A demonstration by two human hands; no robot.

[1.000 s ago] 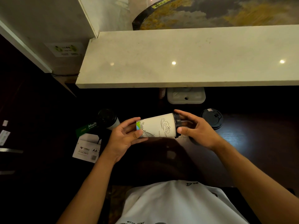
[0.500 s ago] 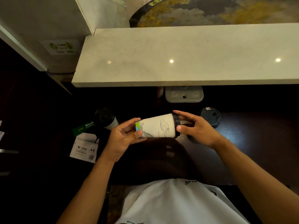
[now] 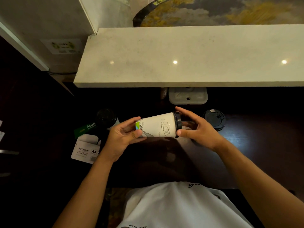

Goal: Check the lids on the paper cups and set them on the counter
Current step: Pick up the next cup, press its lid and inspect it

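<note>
I hold a white paper cup [image 3: 157, 126] with line drawings on its side, lying horizontal above the dark desk. My left hand [image 3: 122, 137] grips its base end. My right hand [image 3: 197, 129] cups its black lid [image 3: 178, 123], thumb and fingers on the rim. A second cup with a black lid [image 3: 106, 118] stands upright to the left, behind my left hand. A third black-lidded cup [image 3: 213, 119] stands to the right. The pale stone counter [image 3: 181, 55] runs across above them.
A green and white A4 paper pack [image 3: 85, 145] lies at the left on the dark desk [image 3: 255, 145]. A white box [image 3: 188, 97] sits under the counter's edge. A dark round patterned table [image 3: 213, 10] lies beyond the counter. A wall corner [image 3: 49, 30] stands at the left.
The cup and both hands hold nearly the same pose. My right fingers have spread slightly around the lid.
</note>
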